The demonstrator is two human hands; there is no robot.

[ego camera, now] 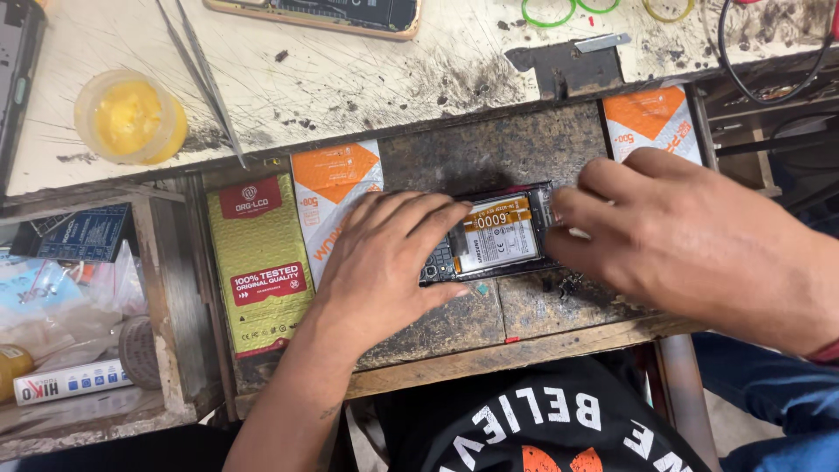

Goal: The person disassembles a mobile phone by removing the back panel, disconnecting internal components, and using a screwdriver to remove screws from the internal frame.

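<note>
The left hand (pixel 384 262) lies flat, fingers spread, pressing down on the left end of an opened smartphone (pixel 489 238). The right hand (pixel 673 236) covers the phone's right end, fingers curled together against its edge; what the fingertips pinch cannot be told. The phone lies back-off on a dark, worn pull-out board (pixel 489 149) of the bench, long axis running left to right, its battery (pixel 496 234) exposed between the hands, white with an orange strip along the far edge.

Left of the left hand lie a flat yellow-green package (pixel 260 262) with red labels and a white sachet (pixel 332 197) with an orange diamond; a matching sachet (pixel 651 122) lies beyond the right hand. On the scratched white bench top (pixel 350 79) farther off: tweezers (pixel 205 74), a round jar of yellow paste (pixel 129 118) at far left, green rubber bands (pixel 549 13) at the far edge.
</note>
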